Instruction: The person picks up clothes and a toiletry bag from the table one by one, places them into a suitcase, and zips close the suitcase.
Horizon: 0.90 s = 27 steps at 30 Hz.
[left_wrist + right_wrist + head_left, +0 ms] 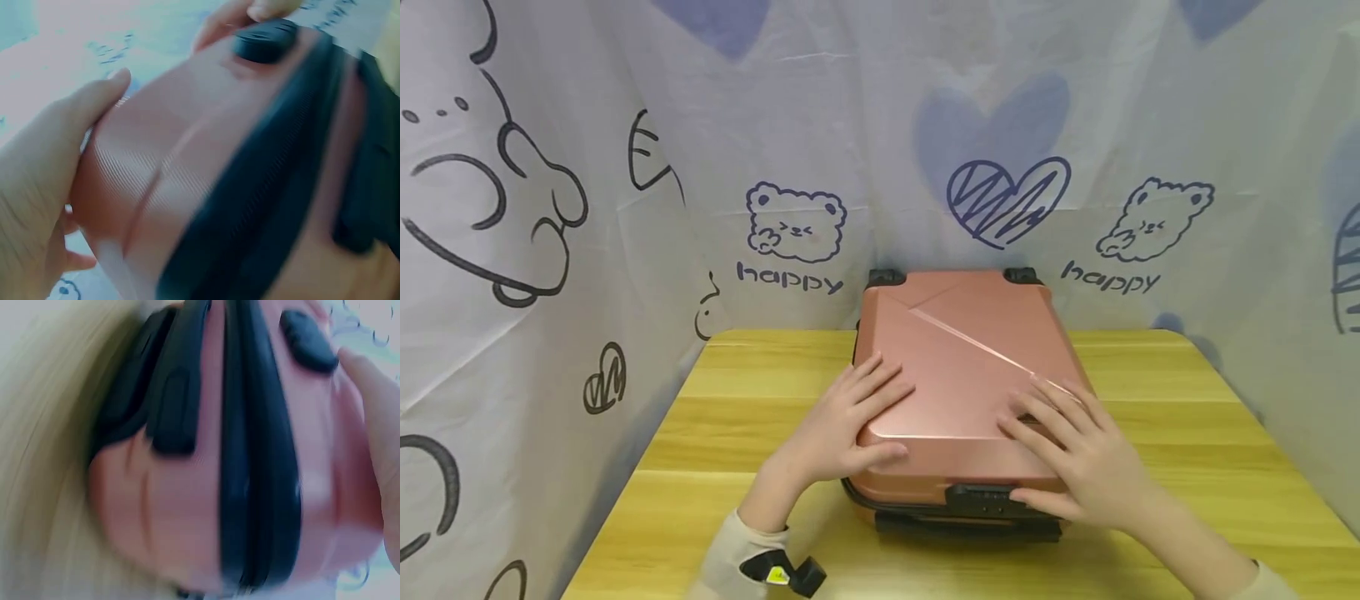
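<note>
A rose-pink hard-shell suitcase (970, 358) lies flat on the wooden table, its wheels at the far end. On its near side are a black combination lock (981, 499) and a black handle (966, 527). My left hand (850, 421) rests on the near left corner of the lid, fingers spread and straight. Over the near right corner lies my right hand (1086, 454), fingers extended on the lid and thumb beside the lock. In the left wrist view the black zipper band (250, 169) runs along the side. The right wrist view is blurred.
The yellow wood-grain table (760, 408) extends on both sides of the suitcase. A white curtain (820, 100) printed with hearts, bears and "happy" hangs behind and at the sides. A black camera strap (775, 571) sits on the left wrist.
</note>
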Motion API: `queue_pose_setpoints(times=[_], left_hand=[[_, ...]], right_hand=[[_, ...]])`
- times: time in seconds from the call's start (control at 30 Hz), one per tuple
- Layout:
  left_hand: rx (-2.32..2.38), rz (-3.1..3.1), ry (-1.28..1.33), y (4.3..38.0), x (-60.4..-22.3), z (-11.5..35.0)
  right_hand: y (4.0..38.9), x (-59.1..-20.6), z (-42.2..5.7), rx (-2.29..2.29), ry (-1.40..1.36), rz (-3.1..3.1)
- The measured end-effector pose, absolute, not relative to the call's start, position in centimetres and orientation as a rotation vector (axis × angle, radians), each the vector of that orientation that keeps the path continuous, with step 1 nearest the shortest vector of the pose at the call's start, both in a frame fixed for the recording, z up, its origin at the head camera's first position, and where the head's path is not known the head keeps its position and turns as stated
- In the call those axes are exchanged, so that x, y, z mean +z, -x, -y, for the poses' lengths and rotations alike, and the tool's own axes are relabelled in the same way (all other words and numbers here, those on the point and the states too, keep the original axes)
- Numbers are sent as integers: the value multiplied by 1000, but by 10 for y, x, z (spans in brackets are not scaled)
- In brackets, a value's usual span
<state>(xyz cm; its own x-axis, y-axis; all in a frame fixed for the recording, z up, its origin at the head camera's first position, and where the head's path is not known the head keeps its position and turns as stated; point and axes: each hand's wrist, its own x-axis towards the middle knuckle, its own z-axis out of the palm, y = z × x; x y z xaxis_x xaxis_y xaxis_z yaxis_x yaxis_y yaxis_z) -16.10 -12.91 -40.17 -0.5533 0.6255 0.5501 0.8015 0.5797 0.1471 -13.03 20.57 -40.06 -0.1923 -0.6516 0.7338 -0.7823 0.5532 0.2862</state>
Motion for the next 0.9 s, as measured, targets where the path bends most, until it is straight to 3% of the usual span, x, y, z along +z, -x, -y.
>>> queue_pose_setpoints(times=[0.5, 0.9], left_hand=[[-267, 1843, 1497, 185, -423, 151], [-419, 1482, 1615, 207, -427, 133]], right_hand=[[146, -428, -281, 469, -1282, 1884], [149, -439, -275, 595, -1277, 1946]])
